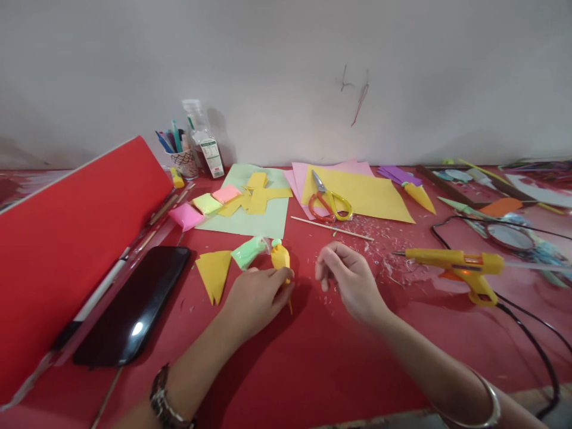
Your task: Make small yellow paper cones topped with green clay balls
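Observation:
My left hand [261,295] grips a small yellow paper cone [280,257] between thumb and fingers. The cone's wide end points away from me, with a pale green clay ball [277,242] on it, and its thin tip points toward me. Just beyond the hand lies an opened packet of green clay [250,252]. To the right, my right hand [346,277] hovers apart from the cone, fingers curled in toward the thumb; whatever they may hold is hidden. Left of my left hand rest flat yellow paper cones [214,274].
A yellow glue gun [456,262] with a cable lies at right. Scissors [328,199] rest on yellow paper [375,193], near a thin stick [333,228]. A phone [138,304] and a red board [75,250] are at left. Clay packets [207,204], a pen cup [184,162] and a bottle [208,149] stand behind.

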Action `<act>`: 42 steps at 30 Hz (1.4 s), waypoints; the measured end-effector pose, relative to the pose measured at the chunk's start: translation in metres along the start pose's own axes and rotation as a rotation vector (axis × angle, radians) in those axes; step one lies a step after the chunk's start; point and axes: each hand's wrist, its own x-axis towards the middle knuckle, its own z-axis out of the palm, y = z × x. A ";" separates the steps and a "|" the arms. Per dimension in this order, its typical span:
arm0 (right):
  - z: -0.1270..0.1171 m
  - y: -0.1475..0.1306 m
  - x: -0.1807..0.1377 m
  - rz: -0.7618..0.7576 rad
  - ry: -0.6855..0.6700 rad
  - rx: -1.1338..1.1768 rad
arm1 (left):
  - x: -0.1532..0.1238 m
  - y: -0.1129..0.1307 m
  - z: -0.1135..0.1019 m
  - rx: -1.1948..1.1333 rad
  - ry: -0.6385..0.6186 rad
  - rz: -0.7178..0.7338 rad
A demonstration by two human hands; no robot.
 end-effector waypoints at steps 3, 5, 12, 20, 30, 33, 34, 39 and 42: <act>0.001 -0.001 -0.001 0.005 -0.021 -0.036 | -0.001 -0.001 0.000 0.014 0.017 -0.106; 0.001 -0.001 -0.001 0.002 -0.040 -0.067 | -0.001 -0.002 0.000 0.035 0.038 -0.215; 0.002 0.001 -0.001 -0.074 -0.058 -0.174 | -0.001 -0.003 0.003 -0.035 0.032 -0.361; 0.003 0.002 0.001 -0.111 -0.011 -0.101 | 0.004 0.006 0.004 0.128 -0.075 -0.238; 0.000 -0.003 -0.001 -0.161 0.132 -0.075 | 0.003 -0.002 -0.001 -0.092 -0.049 -0.375; -0.001 -0.003 -0.001 -0.199 0.131 -0.087 | 0.002 -0.005 0.001 -0.242 0.017 -0.376; -0.001 -0.003 -0.001 -0.193 0.127 -0.088 | 0.002 -0.005 0.002 -0.308 0.039 -0.366; 0.001 -0.003 -0.001 -0.114 0.059 -0.067 | 0.000 -0.006 0.005 -0.621 0.111 -0.278; 0.000 -0.003 -0.002 -0.125 0.068 -0.052 | -0.001 -0.005 0.005 -0.689 0.112 -0.269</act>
